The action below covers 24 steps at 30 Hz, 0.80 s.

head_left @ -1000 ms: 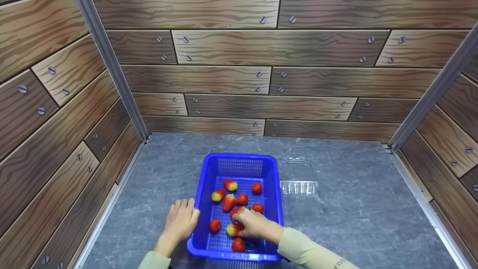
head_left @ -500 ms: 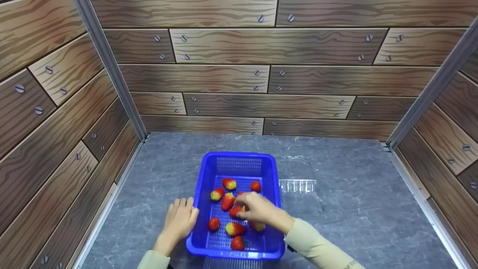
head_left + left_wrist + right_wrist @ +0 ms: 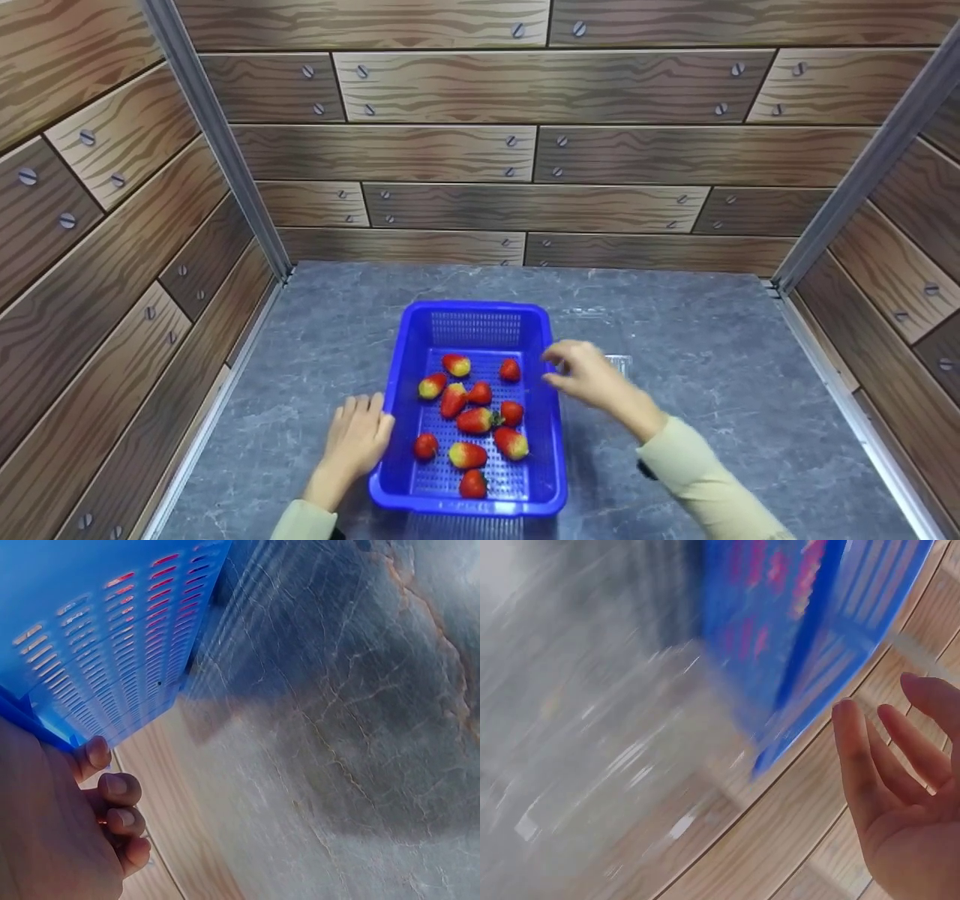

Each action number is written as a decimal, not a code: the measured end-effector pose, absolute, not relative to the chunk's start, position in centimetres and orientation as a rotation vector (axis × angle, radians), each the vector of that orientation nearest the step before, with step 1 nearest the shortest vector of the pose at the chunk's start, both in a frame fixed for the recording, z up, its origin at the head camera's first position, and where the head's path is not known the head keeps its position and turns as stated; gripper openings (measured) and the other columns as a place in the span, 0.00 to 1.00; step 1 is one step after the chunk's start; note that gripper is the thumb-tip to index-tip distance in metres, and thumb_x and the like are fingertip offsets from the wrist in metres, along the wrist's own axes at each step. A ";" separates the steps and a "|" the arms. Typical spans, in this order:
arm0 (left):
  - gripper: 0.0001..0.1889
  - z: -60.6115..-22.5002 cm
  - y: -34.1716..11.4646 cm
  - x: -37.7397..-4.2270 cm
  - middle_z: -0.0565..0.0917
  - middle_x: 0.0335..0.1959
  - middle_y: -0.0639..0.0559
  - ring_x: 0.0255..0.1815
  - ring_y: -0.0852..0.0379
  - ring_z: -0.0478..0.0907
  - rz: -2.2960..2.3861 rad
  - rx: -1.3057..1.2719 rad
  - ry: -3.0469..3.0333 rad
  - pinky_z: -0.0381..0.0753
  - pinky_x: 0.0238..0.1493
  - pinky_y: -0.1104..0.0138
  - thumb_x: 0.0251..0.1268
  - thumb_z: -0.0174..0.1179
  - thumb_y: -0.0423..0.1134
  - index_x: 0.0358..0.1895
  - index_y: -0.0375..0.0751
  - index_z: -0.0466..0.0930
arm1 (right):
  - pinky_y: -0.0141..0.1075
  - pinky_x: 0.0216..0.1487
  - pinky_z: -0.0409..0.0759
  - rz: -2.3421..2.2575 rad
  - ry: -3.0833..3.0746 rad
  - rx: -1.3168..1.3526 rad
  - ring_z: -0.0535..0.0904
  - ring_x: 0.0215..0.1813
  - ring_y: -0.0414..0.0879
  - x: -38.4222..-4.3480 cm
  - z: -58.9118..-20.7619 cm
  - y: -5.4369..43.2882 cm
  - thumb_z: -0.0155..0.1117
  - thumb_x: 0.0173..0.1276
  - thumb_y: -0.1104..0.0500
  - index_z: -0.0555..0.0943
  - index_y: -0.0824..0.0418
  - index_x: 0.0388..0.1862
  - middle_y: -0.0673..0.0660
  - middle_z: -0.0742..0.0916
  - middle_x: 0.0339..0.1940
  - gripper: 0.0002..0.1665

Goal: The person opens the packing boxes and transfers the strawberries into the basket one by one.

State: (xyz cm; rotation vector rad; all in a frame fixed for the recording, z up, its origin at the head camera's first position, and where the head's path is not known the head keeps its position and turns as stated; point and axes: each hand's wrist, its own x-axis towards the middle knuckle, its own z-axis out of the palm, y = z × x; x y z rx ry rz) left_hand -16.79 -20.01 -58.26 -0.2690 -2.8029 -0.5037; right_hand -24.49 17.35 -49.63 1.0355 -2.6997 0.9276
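Observation:
Several strawberries (image 3: pixel 475 421), red with some yellowish ends, lie spread over the floor of a blue perforated plastic basket (image 3: pixel 469 505). My left hand (image 3: pixel 356 435) holds the basket's left rim; in the left wrist view its fingers (image 3: pixel 120 790) curl beneath that rim. Above and just outside the right rim hovers my right hand (image 3: pixel 589 375). Its fingers are loosely bent and thumb and fingertips stand apart, with nothing between them. In the right wrist view the right hand (image 3: pixel 904 802) is apart from the basket wall (image 3: pixel 739 637).
A clear plastic container (image 3: pixel 621 365) lies right of the basket, partly hidden by my right hand. Both stand on a grey marbled tabletop (image 3: pixel 697 375). Wood-patterned panels (image 3: pixel 450 150) with metal corner posts enclose the back and sides.
My right hand has risen out of the basket and moved right, past the rim. A strawberry now shows at the lower right, uncovered. The left hand stays at the left rim.

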 end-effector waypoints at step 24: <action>0.06 -57.8 -19.3 -16.8 0.74 0.33 0.43 0.38 0.41 0.69 -0.551 -0.247 -2.796 0.68 0.44 0.50 0.65 0.50 0.39 0.36 0.40 0.71 | 0.46 0.33 0.80 0.536 -2.968 0.535 0.81 0.30 0.47 -23.8 -54.5 25.2 0.72 0.54 0.61 0.86 0.61 0.34 0.51 0.85 0.27 0.08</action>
